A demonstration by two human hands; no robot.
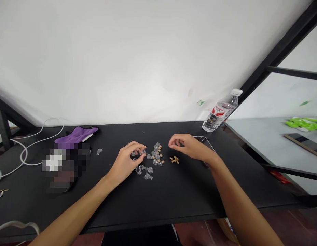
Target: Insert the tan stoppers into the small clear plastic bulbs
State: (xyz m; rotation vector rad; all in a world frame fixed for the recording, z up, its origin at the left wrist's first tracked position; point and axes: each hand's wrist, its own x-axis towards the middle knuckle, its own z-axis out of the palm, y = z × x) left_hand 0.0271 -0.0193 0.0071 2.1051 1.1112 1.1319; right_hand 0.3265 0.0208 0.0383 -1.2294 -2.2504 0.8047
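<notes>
My left hand (129, 158) pinches a tiny clear glass bottle (143, 152) between thumb and fingertips. Under and beside that hand lie several loose glass bottles (148, 176), without stoppers. Just to its right is a cluster of similar bottles (156, 158), several with cork stoppers in their necks. My right hand (182, 143) hovers above and behind a small pile of loose corks (175, 160). Its fingers are curled with the tips close together; whatever may be between them is too small to make out.
A water bottle (221, 111) stands against the wall at the back right. Behind my right forearm lies a phone-like flat object (203, 139). One glass bottle (99, 151) lies apart on the left, near a purple cloth item (78, 135) and a white cable (25, 150).
</notes>
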